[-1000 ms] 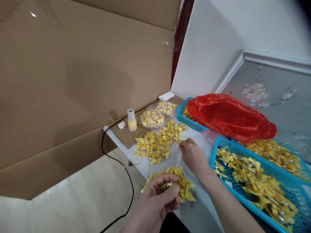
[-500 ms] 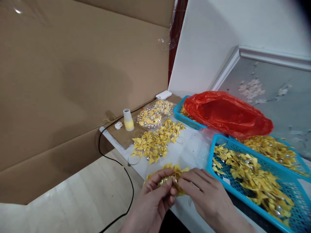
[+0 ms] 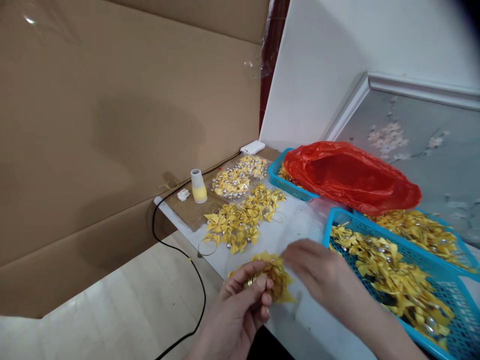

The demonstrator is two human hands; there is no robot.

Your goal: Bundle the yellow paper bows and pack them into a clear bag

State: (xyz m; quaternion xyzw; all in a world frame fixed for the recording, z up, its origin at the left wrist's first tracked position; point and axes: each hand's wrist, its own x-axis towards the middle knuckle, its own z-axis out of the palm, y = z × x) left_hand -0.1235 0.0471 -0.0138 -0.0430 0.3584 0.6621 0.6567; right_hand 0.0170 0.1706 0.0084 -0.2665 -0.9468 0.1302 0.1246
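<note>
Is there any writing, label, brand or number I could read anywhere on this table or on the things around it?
None can be read.
The yellow spool, the white box, the red bag and the blue basket show no print.
The cardboard wall is blank.
The grey panel bears only pale flowers.

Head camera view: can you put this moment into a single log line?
left hand: pinching bunch of yellow bows | right hand: open, blurred, beside bunch | blue basket of bows: at right

A loose bow pile lies on the table, left of the near basket, behind the left hand.
</note>
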